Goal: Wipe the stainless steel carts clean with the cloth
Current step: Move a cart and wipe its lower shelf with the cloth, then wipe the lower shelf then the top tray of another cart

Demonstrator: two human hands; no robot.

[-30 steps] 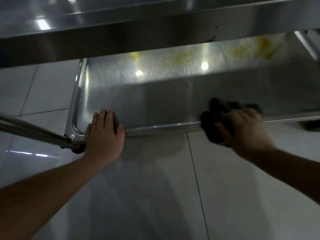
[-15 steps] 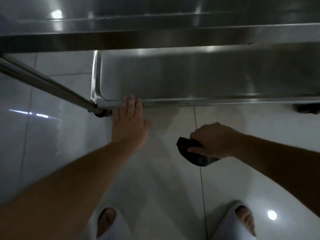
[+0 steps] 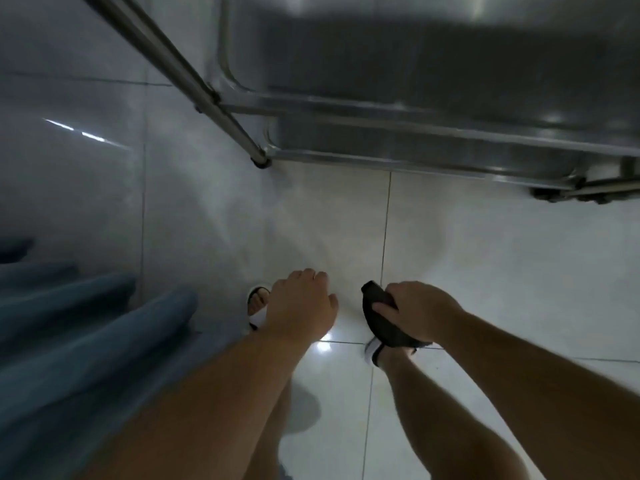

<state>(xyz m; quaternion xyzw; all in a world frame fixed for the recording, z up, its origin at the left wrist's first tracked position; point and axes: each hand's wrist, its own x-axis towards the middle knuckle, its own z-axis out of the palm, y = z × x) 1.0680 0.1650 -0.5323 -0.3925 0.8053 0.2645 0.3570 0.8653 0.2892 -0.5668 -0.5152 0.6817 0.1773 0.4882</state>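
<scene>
The stainless steel cart (image 3: 398, 109) fills the upper right of the head view, seen from above with its shelf rims stacked one over another. A slanted steel leg tube (image 3: 180, 74) runs down to its near left corner. My right hand (image 3: 415, 308) grips a dark cloth (image 3: 379, 322) in mid-air, well short of the cart. My left hand (image 3: 301, 306) hangs beside it with fingers loosely curled, holding nothing and touching nothing.
White glossy floor tiles (image 3: 485, 271) lie between me and the cart. My feet in white slippers (image 3: 258, 311) stand below the hands. Blurred blue fabric (image 3: 69, 323) shows at the lower left. A cart caster (image 3: 554, 194) sits at the right.
Both hands have pulled back from the cart's lower shelf rim toward my body. The left hand let go of the rim. The view has risen and tilted down to the floor.
</scene>
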